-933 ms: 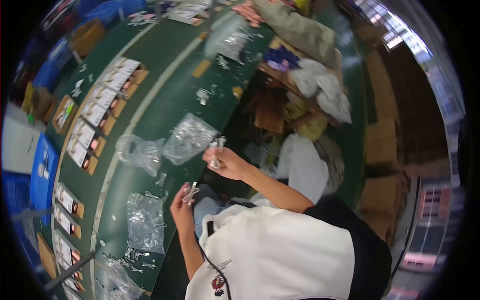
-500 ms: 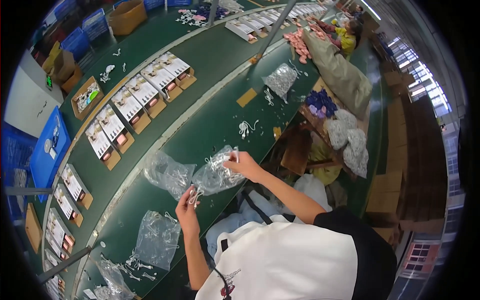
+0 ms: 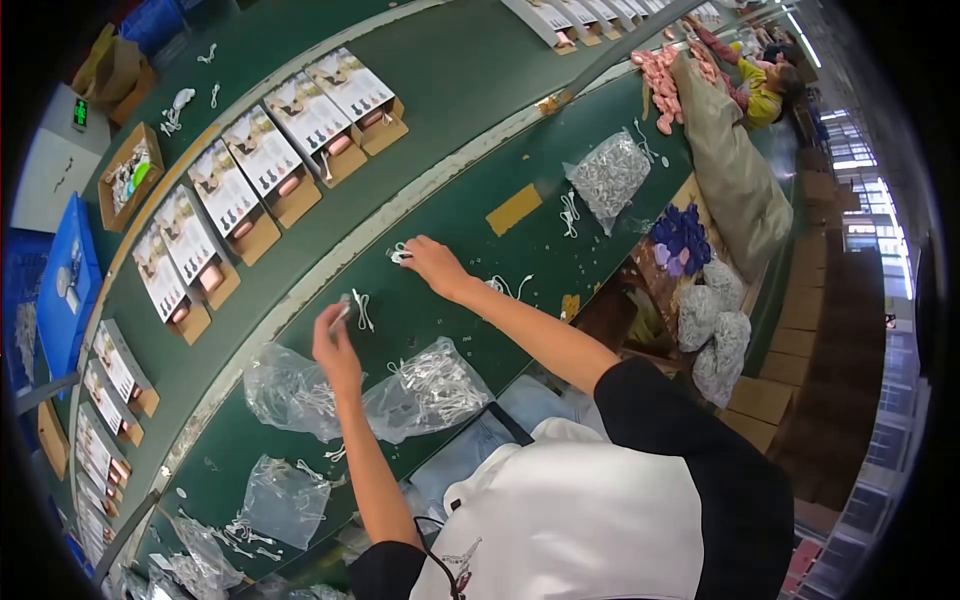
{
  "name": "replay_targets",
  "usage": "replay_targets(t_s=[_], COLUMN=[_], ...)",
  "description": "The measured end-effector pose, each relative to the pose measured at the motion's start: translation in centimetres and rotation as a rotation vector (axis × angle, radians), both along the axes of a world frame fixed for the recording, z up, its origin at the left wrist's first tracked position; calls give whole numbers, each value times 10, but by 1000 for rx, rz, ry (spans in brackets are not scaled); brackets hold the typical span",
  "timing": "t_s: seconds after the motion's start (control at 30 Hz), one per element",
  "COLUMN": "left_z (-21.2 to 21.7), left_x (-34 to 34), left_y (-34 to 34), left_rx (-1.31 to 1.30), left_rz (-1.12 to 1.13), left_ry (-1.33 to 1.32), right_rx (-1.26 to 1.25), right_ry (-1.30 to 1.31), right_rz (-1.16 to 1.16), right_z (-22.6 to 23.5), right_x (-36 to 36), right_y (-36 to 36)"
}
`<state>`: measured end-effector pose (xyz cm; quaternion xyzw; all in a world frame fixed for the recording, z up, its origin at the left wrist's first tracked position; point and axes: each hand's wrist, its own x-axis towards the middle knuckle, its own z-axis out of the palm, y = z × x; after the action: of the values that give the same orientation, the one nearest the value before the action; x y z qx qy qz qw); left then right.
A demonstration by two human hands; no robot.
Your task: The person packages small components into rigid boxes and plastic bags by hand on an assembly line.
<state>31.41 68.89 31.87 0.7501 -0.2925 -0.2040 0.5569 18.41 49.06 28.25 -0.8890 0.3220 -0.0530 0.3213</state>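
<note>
a long green workbench [image 3: 470, 215] is covered with clear plastic bags of white parts [image 3: 425, 385], loose white cables [image 3: 362, 308], a brown tape patch [image 3: 514, 208] and rows of open printed boxes [image 3: 262, 170].

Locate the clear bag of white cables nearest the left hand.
Head view, lower centre: the clear bag lies on the green table, just right of the left hand.

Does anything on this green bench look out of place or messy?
Mostly orderly. Small white cable pieces lie loose on the green bench beyond the right hand, outside the clear plastic bags. The left hand holds one such piece.
</note>
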Motion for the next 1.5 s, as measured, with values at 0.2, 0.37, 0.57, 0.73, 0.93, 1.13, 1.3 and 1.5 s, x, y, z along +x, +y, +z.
replay_targets(t_s=[0.2, 0.37, 0.57, 0.73, 0.93, 1.13, 1.3, 1.5], left_z=[-3, -35, -25, -32, -15, -1, -2, -14], left_x=[-11, -30, -50, -56, -44, 55, 97, 117], left_y=[8, -5, -30, -30, -53, -123, -182, -219], left_rx=[171, 355, 535, 595, 437, 264, 404, 351], left_rz=[284, 260, 287, 290, 386, 509, 642, 689], left_ry=[107, 67, -188, -339, -189, 28, -10, 186], right_rx=[-3, 75, -62, -75, 189, 351, 398, 103], right_ry=[-117, -137, -50, -33, -217, -237, -248, -298], right_rz=[-154, -319, -349, -379, -300, -243, -244, -245], right_z=[19, 12, 24, 19, 20, 32, 41, 32], right_x=[-33, -20, -7, -4, -12, 55, 136, 190], right_y=[-10, 3, 17, 18, -6, -59, -109, -130])
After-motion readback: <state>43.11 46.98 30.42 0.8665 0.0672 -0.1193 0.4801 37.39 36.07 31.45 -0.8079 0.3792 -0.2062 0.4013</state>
